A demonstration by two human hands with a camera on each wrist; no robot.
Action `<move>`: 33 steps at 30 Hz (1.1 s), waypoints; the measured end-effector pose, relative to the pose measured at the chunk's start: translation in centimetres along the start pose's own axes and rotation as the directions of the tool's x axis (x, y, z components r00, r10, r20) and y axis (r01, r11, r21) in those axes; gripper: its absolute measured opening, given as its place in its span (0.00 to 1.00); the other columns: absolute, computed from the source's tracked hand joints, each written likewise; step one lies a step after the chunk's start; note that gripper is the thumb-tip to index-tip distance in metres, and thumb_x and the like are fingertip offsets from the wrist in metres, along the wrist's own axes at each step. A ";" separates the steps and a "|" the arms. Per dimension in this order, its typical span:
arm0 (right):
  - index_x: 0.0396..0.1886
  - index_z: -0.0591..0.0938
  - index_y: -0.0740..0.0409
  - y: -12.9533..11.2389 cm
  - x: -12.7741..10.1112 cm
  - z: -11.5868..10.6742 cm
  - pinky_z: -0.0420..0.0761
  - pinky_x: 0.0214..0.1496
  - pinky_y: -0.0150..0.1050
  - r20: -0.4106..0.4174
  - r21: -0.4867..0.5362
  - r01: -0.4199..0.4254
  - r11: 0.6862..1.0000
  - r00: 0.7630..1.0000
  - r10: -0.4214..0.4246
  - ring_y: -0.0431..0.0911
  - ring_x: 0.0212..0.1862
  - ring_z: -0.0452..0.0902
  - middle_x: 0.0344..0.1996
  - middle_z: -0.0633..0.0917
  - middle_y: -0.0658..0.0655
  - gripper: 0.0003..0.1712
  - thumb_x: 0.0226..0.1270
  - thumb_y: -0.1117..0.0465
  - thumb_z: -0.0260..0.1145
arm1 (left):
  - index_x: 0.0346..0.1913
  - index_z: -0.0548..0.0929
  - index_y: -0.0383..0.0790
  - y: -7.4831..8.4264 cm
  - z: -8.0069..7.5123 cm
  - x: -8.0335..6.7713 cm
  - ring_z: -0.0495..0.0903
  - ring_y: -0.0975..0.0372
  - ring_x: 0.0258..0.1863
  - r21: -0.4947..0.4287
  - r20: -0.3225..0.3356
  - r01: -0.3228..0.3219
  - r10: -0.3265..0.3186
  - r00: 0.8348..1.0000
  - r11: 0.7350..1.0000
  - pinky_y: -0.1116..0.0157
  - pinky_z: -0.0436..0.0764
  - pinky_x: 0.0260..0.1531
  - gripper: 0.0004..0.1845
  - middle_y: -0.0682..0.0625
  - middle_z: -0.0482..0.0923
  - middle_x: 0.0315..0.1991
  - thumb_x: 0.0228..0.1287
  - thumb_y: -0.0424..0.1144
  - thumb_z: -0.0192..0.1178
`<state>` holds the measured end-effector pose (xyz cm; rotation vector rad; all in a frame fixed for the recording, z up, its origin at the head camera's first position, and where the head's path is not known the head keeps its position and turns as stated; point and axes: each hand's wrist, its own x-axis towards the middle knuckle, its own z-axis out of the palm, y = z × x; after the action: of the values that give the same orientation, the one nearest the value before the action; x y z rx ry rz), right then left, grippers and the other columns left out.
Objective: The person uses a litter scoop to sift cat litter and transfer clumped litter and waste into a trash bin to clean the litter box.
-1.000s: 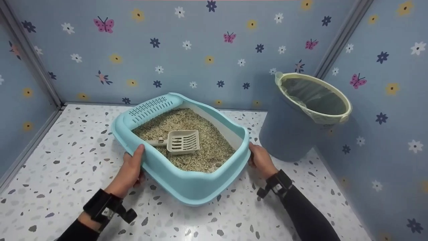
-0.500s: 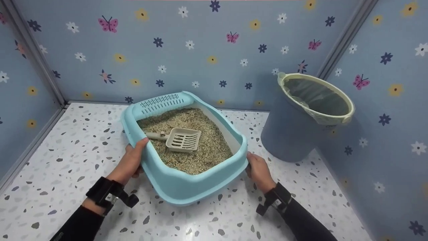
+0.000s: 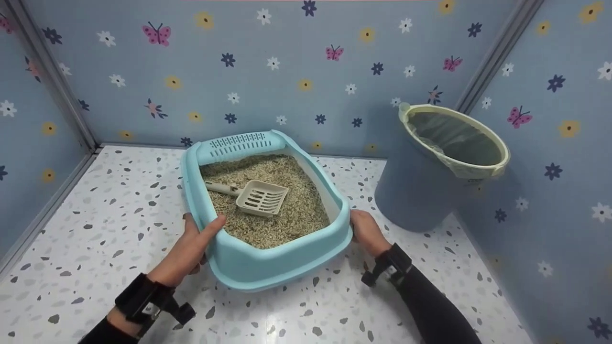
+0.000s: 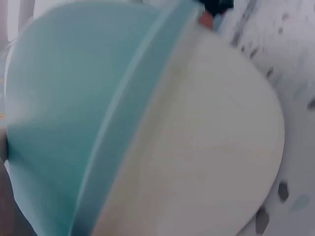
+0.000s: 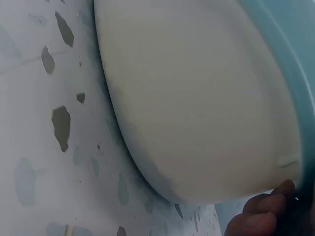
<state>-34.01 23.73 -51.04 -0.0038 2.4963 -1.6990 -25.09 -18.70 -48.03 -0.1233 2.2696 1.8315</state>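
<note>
A light-blue litter box (image 3: pixel 282 265) with a pale lower tray (image 5: pixel 192 98) stands on the speckled surface, its perforated end toward the back wall. Grainy litter (image 3: pixel 306 210) fills its bottom, and a beige slotted litter scoop (image 3: pixel 262 197) lies on top, handle pointing left. My left hand (image 3: pixel 184 251) grips the near left side, thumb over the rim and fingers down along the outer wall. At the right corner, my right hand (image 3: pixel 368 231) holds the blue edge; its curled fingertips (image 5: pixel 256 221) show beside the pale tray in the right wrist view.
A blue-grey trash bin (image 3: pixel 411 191) with a thin liner over its cream rim (image 3: pixel 506 155) stands at the back right. Flower-patterned panels (image 3: pixel 267 43) enclose the back and both sides. The white speckled surface (image 3: pixel 105 224) extends left of the box.
The litter box has turned clockwise, its perforated end swinging right and its front corner left. The scoop turned with it. My left hand's thumb has shifted along the rim toward the front.
</note>
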 end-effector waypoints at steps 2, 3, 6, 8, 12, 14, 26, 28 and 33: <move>0.36 0.88 0.52 0.1 0.2 0.3 0.71 0.31 0.37 -0.010 -0.013 0.015 1.000 1.000 -0.015 0.44 0.28 0.73 0.26 0.79 0.50 0.28 0.91 0.43 0.50 | 0.89 0.25 0.48 0.0 0.1 -0.3 0.74 0.54 0.28 -0.016 -0.011 -0.026 0.025 1.000 1.000 0.62 0.73 0.22 0.60 0.35 0.72 0.44 0.81 0.71 0.55; 0.37 0.88 0.52 0.1 0.2 0.5 0.72 0.32 0.37 -0.011 -0.018 0.022 1.000 1.000 -0.022 0.44 0.28 0.74 0.26 0.80 0.50 0.29 0.91 0.43 0.49 | 0.89 0.23 0.45 -0.1 0.0 -0.3 0.78 0.51 0.35 -0.015 -0.016 -0.040 0.040 0.999 0.999 0.60 0.79 0.28 0.61 0.29 0.72 0.52 0.82 0.70 0.55; 0.35 0.87 0.52 0.5 -0.5 0.7 0.70 0.30 0.36 -0.014 -0.036 0.034 0.999 0.999 -0.035 0.44 0.27 0.73 0.24 0.78 0.50 0.31 0.93 0.41 0.48 | 0.89 0.21 0.40 -0.4 -0.3 0.3 0.79 0.40 0.57 -0.002 -0.011 -0.067 0.067 0.998 0.998 0.49 0.85 0.44 0.62 0.22 0.60 0.72 0.84 0.67 0.54; 0.34 0.86 0.52 0.6 -1.1 1.0 0.68 0.29 0.35 -0.004 -0.029 0.046 0.998 0.999 -0.046 0.44 0.25 0.70 0.22 0.76 0.49 0.31 0.93 0.40 0.48 | 0.89 0.21 0.43 -0.6 -0.9 0.8 0.76 0.37 0.62 0.006 -0.007 -0.064 0.064 0.998 0.998 0.48 0.85 0.45 0.61 0.21 0.56 0.76 0.84 0.67 0.53; 0.29 0.82 0.52 0.9 -2.7 1.6 0.65 0.26 0.34 0.040 0.034 0.089 0.995 0.995 -0.090 0.43 0.21 0.65 0.18 0.70 0.49 0.31 0.94 0.43 0.49 | 0.92 0.29 0.54 -0.8 -2.4 2.3 0.79 0.39 0.57 0.000 0.013 -0.065 0.065 0.998 0.998 0.51 0.85 0.42 0.55 0.24 0.60 0.74 0.83 0.67 0.53; 0.27 0.79 0.53 0.9 -3.6 2.0 0.64 0.24 0.34 0.062 0.069 0.107 0.992 0.992 -0.111 0.43 0.20 0.62 0.18 0.68 0.48 0.31 0.95 0.45 0.48 | 0.93 0.29 0.55 -0.8 -3.1 3.0 0.80 0.44 0.53 0.015 0.027 -0.052 0.051 0.998 0.999 0.55 0.83 0.40 0.55 0.24 0.59 0.76 0.83 0.68 0.52; 0.28 0.81 0.55 -0.1 -4.9 0.8 0.64 0.24 0.32 0.225 0.017 0.117 0.993 0.967 -0.118 0.40 0.20 0.62 0.17 0.70 0.47 0.29 0.94 0.51 0.49 | 0.91 0.24 0.56 -0.8 -4.6 4.2 0.70 0.34 0.68 0.063 0.093 -0.051 0.045 0.995 0.997 0.58 0.74 0.38 0.54 0.22 0.40 0.87 0.83 0.69 0.46; 0.27 0.83 0.55 -1.5 -4.2 -0.7 0.66 0.24 0.32 0.237 -0.115 0.131 0.985 0.966 -0.101 0.40 0.20 0.64 0.18 0.73 0.47 0.29 0.93 0.48 0.52 | 0.91 0.24 0.56 -0.8 -4.5 4.2 0.65 0.33 0.73 0.063 0.094 -0.046 0.040 0.995 0.997 0.56 0.75 0.42 0.54 0.23 0.37 0.88 0.83 0.70 0.46; 0.25 0.82 0.52 -8.3 -1.9 -3.8 0.71 0.27 0.37 0.178 -0.362 0.270 0.892 0.960 -0.218 0.42 0.22 0.66 0.18 0.74 0.46 0.30 0.91 0.42 0.58 | 0.91 0.24 0.54 -1.0 -4.5 4.2 0.72 0.37 0.66 0.065 0.085 -0.027 0.021 0.996 0.998 0.56 0.76 0.41 0.55 0.23 0.42 0.87 0.82 0.71 0.46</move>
<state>-33.05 24.28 -41.80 -0.4714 2.7715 -1.1973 -29.50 -23.01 -49.07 -0.0076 2.2793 1.7367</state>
